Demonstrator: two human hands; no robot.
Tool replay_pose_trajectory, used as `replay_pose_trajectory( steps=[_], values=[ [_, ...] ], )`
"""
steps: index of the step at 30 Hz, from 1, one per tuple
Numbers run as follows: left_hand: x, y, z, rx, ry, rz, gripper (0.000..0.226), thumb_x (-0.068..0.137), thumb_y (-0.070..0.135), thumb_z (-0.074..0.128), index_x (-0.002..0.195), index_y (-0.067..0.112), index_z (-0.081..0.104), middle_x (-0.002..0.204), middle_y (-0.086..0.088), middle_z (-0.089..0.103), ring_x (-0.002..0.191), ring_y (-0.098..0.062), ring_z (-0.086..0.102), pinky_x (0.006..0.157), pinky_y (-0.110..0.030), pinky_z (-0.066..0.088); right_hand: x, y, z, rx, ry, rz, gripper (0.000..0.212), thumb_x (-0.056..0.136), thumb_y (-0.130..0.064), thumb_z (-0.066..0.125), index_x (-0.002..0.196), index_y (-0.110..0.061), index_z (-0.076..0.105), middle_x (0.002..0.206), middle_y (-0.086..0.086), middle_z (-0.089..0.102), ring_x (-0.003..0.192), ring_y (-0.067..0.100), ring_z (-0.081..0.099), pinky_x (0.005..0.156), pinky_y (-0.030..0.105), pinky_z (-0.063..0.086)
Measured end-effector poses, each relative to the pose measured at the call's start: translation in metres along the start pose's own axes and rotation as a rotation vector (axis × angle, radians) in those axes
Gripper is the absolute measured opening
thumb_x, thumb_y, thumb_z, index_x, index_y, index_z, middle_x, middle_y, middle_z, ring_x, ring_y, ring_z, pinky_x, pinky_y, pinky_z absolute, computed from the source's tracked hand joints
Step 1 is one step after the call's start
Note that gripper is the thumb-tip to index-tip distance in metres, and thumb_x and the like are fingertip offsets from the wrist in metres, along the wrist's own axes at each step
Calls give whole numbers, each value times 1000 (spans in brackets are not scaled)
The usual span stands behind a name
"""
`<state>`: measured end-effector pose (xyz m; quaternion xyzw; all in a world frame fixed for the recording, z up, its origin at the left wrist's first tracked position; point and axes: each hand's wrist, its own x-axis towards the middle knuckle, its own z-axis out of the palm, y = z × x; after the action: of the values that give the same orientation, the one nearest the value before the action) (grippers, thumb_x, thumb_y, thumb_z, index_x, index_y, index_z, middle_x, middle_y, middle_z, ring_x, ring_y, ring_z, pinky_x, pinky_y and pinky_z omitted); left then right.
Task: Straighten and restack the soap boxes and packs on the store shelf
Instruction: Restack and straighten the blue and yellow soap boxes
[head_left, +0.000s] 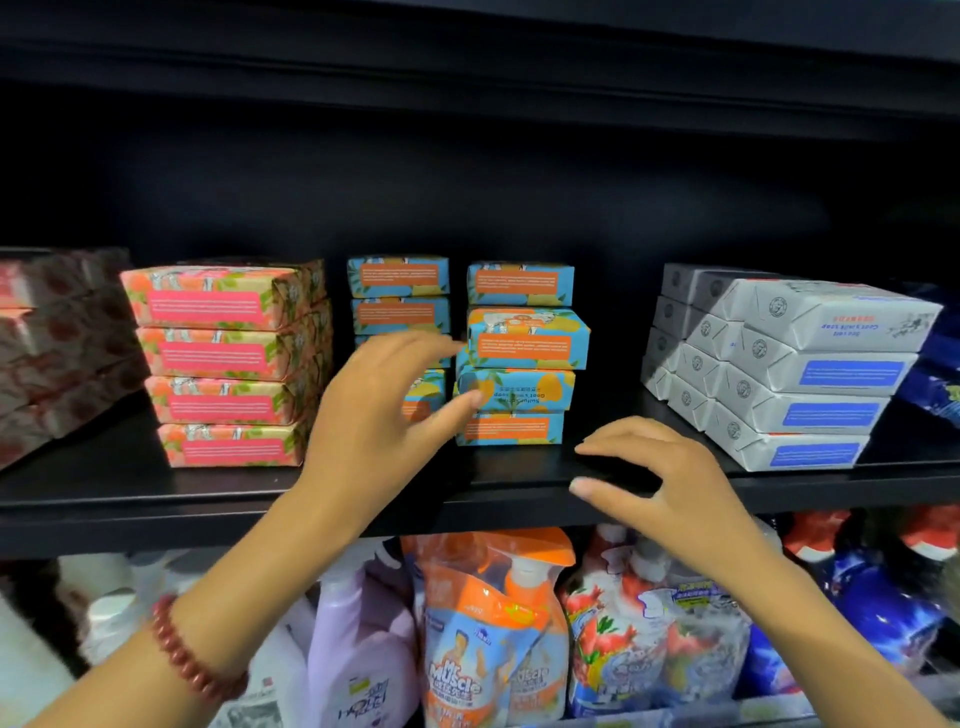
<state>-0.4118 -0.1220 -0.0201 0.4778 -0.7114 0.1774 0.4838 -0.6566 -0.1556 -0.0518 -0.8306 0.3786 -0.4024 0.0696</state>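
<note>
On the black shelf (130, 488) stand two stacks of blue-and-orange soap boxes. The right blue stack (522, 358) is uneven: its second and third boxes sit skewed and jut forward. The left blue stack (399, 293) is partly hidden behind my left hand (384, 410). That hand hovers open, fingers spread, fingertips near the left edge of the skewed boxes. My right hand (660, 483) floats above the shelf's front edge with fingers loosely bent, holding nothing. A pink floral stack (228, 364) stands to the left, and grey-white soap packs (789, 369) lie in slanted rows to the right.
Reddish wrapped packs (57, 343) fill the far left of the shelf. Dark blue packs (935, 374) sit at the far right. Below the shelf stand spray bottles and refill pouches (488, 629). Another black shelf (467, 52) hangs overhead.
</note>
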Motion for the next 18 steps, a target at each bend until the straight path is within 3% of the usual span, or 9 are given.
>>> replay_pose_trajectory(
  steps=[3, 5, 8, 13, 15, 18],
  values=[
    [-36, -13, -18, 6, -67, -98, 36, 78, 46, 65, 89, 13, 71, 90, 4, 70, 86, -16, 64, 75, -31, 48, 5, -21, 13, 86, 173, -108, 23, 79, -32, 69, 95, -16, 72, 98, -9, 65, 97, 1, 59, 85, 10, 41],
    [-52, -20, -28, 27, -153, -173, 35, 76, 50, 65, 83, 17, 72, 82, 9, 69, 79, -12, 64, 68, -33, 51, 15, -41, 25, 98, 177, -169, 21, 80, -27, 66, 97, -14, 71, 99, -7, 66, 98, 1, 58, 87, 12, 42],
    [-61, -27, -37, 79, -253, -203, 42, 74, 54, 61, 87, 16, 74, 89, 9, 70, 85, -11, 64, 71, -32, 53, 39, -70, 47, 7, 74, -227, 25, 83, -26, 66, 104, -11, 69, 105, -1, 66, 103, 11, 58, 90, 22, 45],
    [-70, -36, -50, 94, -261, -173, 47, 72, 55, 69, 93, 14, 75, 96, 5, 71, 90, -14, 66, 77, -25, 48, 80, -101, 87, -259, -164, -274, 32, 94, -24, 54, 123, -11, 56, 126, 4, 56, 118, 21, 47, 95, 35, 41],
    [-74, -39, -54, 104, -249, -171, 44, 72, 51, 69, 93, 12, 75, 95, 4, 72, 90, -15, 66, 78, -20, 46, 95, -108, 100, -441, -244, -222, 25, 96, -22, 48, 117, -9, 52, 121, 7, 56, 110, 25, 49, 81, 37, 44],
    [-79, -45, -59, 108, -226, -163, 40, 72, 46, 71, 90, 10, 75, 92, 2, 72, 87, -16, 66, 77, -17, 42, 106, -115, 116, -649, -293, -139, 17, 93, -12, 50, 110, -7, 49, 110, 12, 55, 99, 28, 50, 63, 33, 34]
  ],
)
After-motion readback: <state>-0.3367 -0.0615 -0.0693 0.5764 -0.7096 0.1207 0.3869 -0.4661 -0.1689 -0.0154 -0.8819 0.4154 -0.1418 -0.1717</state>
